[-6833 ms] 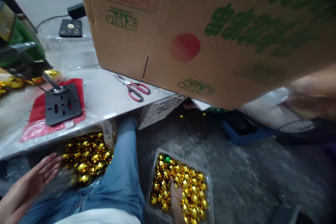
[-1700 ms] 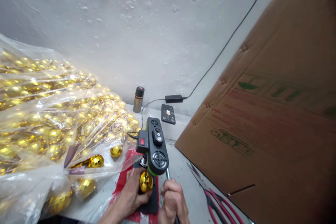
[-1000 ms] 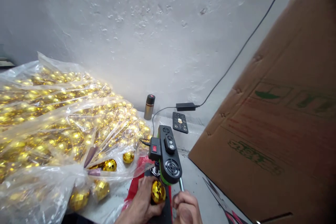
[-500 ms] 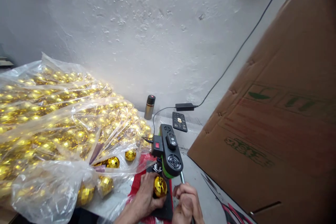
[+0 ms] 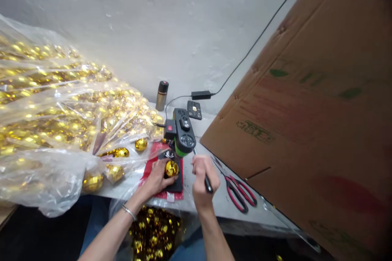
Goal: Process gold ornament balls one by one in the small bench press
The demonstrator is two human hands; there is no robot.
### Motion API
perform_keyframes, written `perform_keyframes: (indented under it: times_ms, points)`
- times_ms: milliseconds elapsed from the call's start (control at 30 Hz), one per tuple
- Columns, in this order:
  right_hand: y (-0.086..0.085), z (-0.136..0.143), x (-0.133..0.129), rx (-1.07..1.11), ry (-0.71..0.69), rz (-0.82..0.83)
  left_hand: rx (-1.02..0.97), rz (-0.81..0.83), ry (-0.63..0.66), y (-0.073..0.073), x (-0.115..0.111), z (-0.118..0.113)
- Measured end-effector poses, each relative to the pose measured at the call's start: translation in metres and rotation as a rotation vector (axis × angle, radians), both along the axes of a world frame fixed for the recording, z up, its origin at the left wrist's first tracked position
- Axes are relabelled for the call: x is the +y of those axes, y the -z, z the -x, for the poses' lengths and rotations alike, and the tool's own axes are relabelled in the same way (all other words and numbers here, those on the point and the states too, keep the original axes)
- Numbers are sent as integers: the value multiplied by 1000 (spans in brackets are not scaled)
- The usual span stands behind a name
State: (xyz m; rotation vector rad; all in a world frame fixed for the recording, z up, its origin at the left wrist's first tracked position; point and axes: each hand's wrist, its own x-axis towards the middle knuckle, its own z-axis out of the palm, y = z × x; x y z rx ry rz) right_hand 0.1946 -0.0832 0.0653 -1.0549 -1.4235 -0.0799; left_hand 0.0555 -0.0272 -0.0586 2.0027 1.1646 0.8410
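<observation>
A gold mirrored ball (image 5: 172,168) sits on the black base of a small black and green machine (image 5: 184,132), held by my left hand (image 5: 157,177) with thumb and fingers around its left and lower side. Beneath the base lies a red sheet (image 5: 148,167). To the right of the machine, my right hand (image 5: 204,177) is closed around a lever with a black handle (image 5: 208,184), its metal rod reaching up to the machine's head.
Big clear bags of gold balls (image 5: 61,102) fill the left. Loose balls (image 5: 141,144) lie beside them. Behind stand a bottle (image 5: 161,96) and a dark card (image 5: 194,110). Red-black scissors (image 5: 240,191) lie right, by a large cardboard box (image 5: 300,110). More balls (image 5: 156,232) are below the table edge.
The view has tilted down and shifted, so scissors, forearms and the lower bag now show. My right hand has swung its lever handle, whose black end now points down to the right. My left hand still holds the ball.
</observation>
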Motion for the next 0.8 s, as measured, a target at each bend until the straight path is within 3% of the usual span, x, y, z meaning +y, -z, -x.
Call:
perform_keyframes:
  times_ms: [100,167,233,333,400,433,500,633,700,733,800]
  points:
    - [-31,4,-2,67,-2,103,-10,-22,20,-1,-22,16]
    - [-36,6,-2,108,-1,105,-13,-79,72,12,-52,33]
    - [-28,9,-2,123,7,83,-10,-130,154,40,-87,53]
    - [-13,11,-3,122,-7,50,87,-84,238,98,-130,75]
    - [-8,12,-3,122,-22,40,111,-112,201,124,-136,80]
    - [-6,12,-3,121,-26,38,97,-150,163,127,-131,79]
    - [-6,11,-2,116,-25,30,50,-238,42,110,-106,74]
    - [-6,7,-2,87,-17,11,74,-333,-316,19,-25,64]
    - [-3,5,-2,65,-16,20,233,-240,-448,-20,14,64]
    - [-1,5,-1,59,-15,25,303,-161,-481,-32,30,65]
    - [3,4,-1,63,-18,31,353,-74,-491,-42,56,65]
